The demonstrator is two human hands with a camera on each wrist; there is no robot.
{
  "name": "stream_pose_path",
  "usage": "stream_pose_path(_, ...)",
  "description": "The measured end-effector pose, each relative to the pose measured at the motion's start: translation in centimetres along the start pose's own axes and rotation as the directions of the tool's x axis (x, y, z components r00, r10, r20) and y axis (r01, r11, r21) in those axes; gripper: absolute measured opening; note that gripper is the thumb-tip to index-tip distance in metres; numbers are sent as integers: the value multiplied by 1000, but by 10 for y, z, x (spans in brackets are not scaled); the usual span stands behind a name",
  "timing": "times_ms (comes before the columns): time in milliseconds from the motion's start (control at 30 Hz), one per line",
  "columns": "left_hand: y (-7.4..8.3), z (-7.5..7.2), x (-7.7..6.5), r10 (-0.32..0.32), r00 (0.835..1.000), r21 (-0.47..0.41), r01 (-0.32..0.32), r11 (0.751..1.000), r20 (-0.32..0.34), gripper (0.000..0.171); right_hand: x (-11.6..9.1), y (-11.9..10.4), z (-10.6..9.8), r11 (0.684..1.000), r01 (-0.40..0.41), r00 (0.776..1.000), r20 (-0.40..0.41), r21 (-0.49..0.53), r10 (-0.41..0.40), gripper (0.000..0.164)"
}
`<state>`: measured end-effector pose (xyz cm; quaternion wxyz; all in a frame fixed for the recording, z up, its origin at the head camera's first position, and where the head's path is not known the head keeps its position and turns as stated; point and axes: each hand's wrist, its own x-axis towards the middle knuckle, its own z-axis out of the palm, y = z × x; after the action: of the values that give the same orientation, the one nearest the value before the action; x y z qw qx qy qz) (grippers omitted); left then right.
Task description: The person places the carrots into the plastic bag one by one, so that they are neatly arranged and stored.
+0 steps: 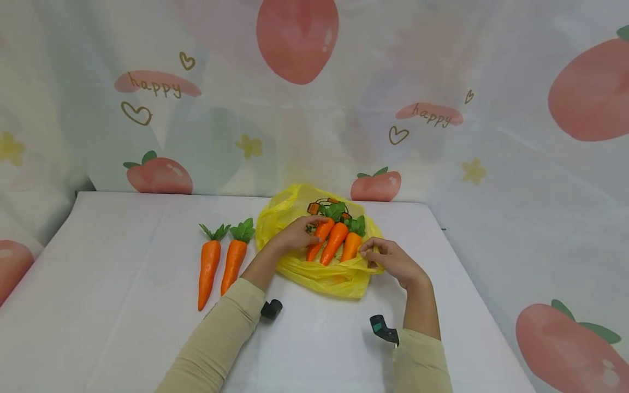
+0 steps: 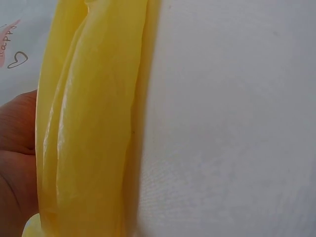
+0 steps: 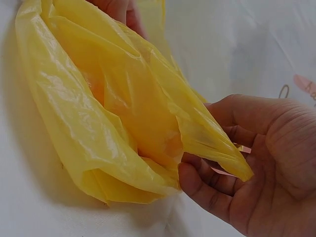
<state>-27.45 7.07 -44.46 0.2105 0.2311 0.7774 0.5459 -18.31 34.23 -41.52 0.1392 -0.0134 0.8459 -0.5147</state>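
A yellow plastic bag (image 1: 319, 278) lies with its mouth spread on the white table. Inside it, several orange toy carrots with green leaves lie side by side. My left hand (image 1: 298, 233) reaches over the bag's left edge, thumb and fingers around the leftmost carrot (image 1: 320, 238) there. In the left wrist view, yellow film hides the fingertips of that hand (image 2: 19, 158). At the bag's near right edge, my right hand (image 1: 393, 261) holds the plastic; the right wrist view shows the fingers (image 3: 205, 185) curled at the bag's loose flap (image 3: 212, 140).
Two more carrots, one at the far left (image 1: 208, 273) and one beside it (image 1: 235, 265), lie left of the bag, the second partly behind my left forearm. Small orange pieces on dark cord (image 1: 313, 208) lie at the bag's back. A printed curtain (image 1: 314, 136) hangs behind the table.
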Motion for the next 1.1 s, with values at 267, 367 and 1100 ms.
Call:
stream_pose_path(267, 1, -2, -1, -7, 1000, -11, 7, 1000, -12, 56, 3, 2, -1, 1000, -5, 1000, -2, 3, 5, 22)
stream_pose_path(367, 2, -4, -2, -20, 1000, -22, 20, 1000, -24, 55, 3, 3, -1, 1000, -2, 1000, 0, -3, 2, 21)
stream_pose_path(1100, 12, -17, -34, 25, 997, -84, -31, 996, -72, 48, 0, 4, -2, 999, -11, 1000, -11, -31, 11, 21)
